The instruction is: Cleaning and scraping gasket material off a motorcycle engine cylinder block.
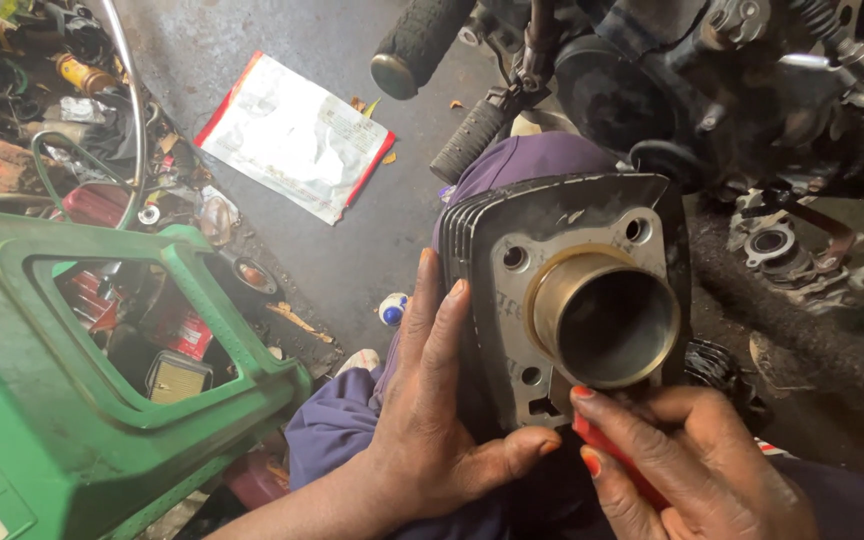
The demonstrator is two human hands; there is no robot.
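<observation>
A finned metal engine cylinder block (pixel 512 300) rests on my purple-clad knee, its brass-coloured sleeve (pixel 602 315) pointing up at me. My left hand (pixel 432 400) grips the block's left side, fingers along the fins and thumb across the lower face. Just below the sleeve, my right hand (pixel 682 460) is shut on a red-handled tool (pixel 617 455); the tool's tip is hidden against the block's bottom edge.
A green plastic crate (pixel 72 400) fills the lower left, with small parts visible through its opening. A red-edged white plastic bag (pixel 297 135) lies on the dark floor. A motorcycle's footpeg (pixel 467 140) and engine (pixel 772 100) stand behind the block. Scrap clutter lies top left.
</observation>
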